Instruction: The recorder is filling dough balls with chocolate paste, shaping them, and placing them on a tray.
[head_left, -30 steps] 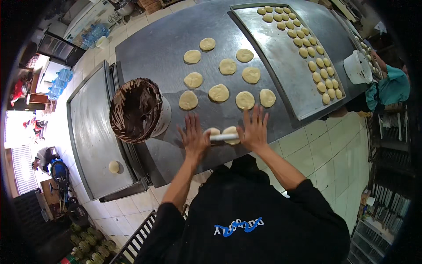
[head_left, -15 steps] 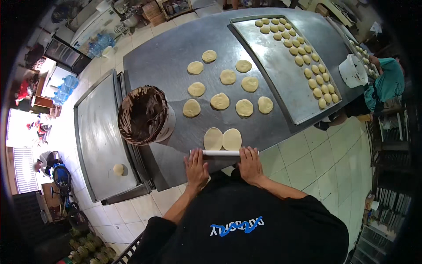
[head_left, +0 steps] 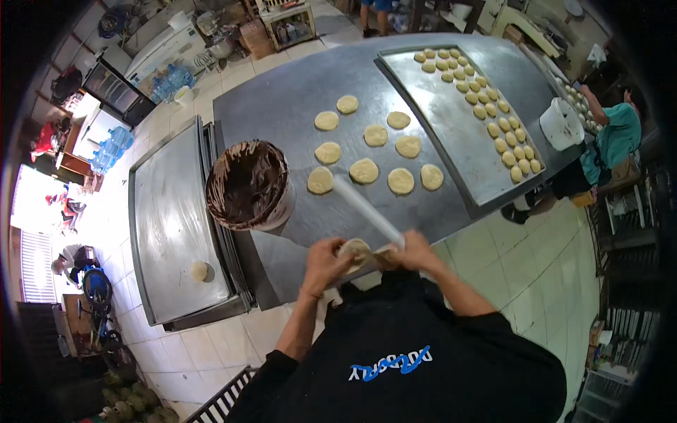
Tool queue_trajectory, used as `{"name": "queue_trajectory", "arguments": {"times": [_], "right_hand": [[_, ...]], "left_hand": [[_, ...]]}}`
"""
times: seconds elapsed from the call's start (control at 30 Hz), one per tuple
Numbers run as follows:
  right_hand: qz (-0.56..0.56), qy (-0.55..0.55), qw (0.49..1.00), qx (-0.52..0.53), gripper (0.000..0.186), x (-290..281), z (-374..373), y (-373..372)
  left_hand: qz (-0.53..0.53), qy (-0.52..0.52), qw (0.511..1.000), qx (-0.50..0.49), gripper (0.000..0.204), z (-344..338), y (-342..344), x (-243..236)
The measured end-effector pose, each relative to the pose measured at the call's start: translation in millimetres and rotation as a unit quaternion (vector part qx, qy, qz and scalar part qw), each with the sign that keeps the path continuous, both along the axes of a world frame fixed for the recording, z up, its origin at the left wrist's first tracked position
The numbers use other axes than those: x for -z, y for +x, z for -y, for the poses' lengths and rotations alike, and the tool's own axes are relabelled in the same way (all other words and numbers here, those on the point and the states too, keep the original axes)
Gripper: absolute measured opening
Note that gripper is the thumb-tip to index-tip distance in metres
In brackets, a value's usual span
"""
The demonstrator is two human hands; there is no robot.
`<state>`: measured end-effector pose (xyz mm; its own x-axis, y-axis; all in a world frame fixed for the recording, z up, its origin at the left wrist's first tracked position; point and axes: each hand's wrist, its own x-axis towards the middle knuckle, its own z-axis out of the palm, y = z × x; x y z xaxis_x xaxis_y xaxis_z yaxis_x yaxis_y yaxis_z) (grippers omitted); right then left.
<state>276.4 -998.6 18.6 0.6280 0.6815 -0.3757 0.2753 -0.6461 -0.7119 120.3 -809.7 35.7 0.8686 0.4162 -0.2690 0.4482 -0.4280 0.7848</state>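
Near the table's front edge, my left hand [head_left: 326, 262] pinches a thin flattened dough piece [head_left: 354, 255]. My right hand [head_left: 416, 252], blurred, grips a white rolling pin [head_left: 365, 210] raised diagonally toward the back left, along with a second dough piece [head_left: 385, 259]. Behind them on the steel table [head_left: 296, 84] lie several flattened dough rounds [head_left: 364, 170]. Left of these stands a bucket [head_left: 247, 185] coated with chocolate-brown paste.
A tray of small dough balls [head_left: 479, 187] lies right, beside a white bucket [head_left: 560, 123] and a co-worker in teal [head_left: 617, 134]. Stacked trays [head_left: 176, 211] at left hold one dough ball [head_left: 199, 271]. Other people [head_left: 374, 14] appear in the background.
The rolling pin has gone from lying across the two dough pieces to raised at a slant. My hands have closed in, lifting both dough pieces off the table. The view has shifted slightly.
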Motion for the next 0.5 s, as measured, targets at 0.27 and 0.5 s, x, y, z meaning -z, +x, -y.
{"name": "queue_trajectory", "arguments": {"times": [0.27,0.5], "right_hand": [[0.192,0.119,0.974,0.016,0.03,-16.4,-165.4,148.7],[-0.143,0.109,0.976,-0.121,0.022,16.3,-63.1,143.7]], "left_hand": [[0.174,0.241,0.95,-0.096,0.02,-54.7,45.2,-1.4],[-0.07,0.13,0.969,-0.199,0.035,-12.0,43.8,35.6]]}}
